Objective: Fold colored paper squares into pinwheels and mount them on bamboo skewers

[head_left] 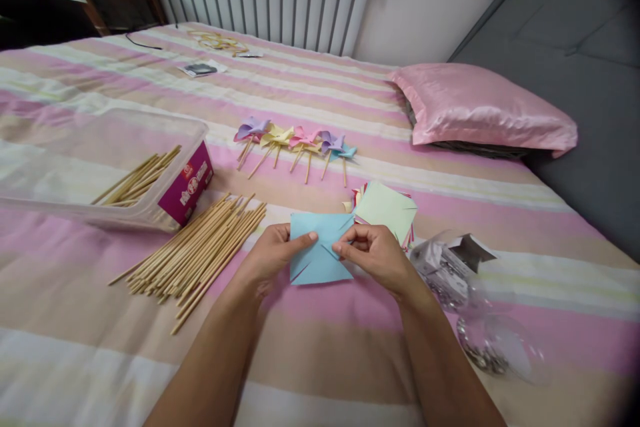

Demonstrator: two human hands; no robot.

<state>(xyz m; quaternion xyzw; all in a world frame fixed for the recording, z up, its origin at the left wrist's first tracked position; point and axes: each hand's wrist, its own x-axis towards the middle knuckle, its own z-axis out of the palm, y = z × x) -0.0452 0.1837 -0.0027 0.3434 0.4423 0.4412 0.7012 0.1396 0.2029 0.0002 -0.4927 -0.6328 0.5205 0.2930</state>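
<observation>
Held in the left hand (273, 252): a blue paper square (319, 263), in the near middle of the striped bed cover (310, 353). Thumb flat on top, other fingers tucked under, so a closed grip on the left edge. On the right part of the same square, the right hand (373, 250), with thumb and finger pinched together on the paper, close to its middle. Hard to tell, the exact bit of paper between those fingertips. Cuts in the square, running in from the corners.

Just far and right of the blue square: a pile of paper squares (385, 210), pale green on top, with red edges poking out. Farther away, a row of little paper pinwheels (303, 137) on short sticks, in purple, yellow, pink and blue. To the left, a big bunch of thin wooden sticks (195, 250), side by side, and next to it a clear box (150, 121) with a purple label (186, 185) and more sticks inside. To the right, a crinkly clear bag (443, 267) and a round clear tub (483, 347) with small shiny bits. Far right, a shiny pink pillow (485, 103).
</observation>
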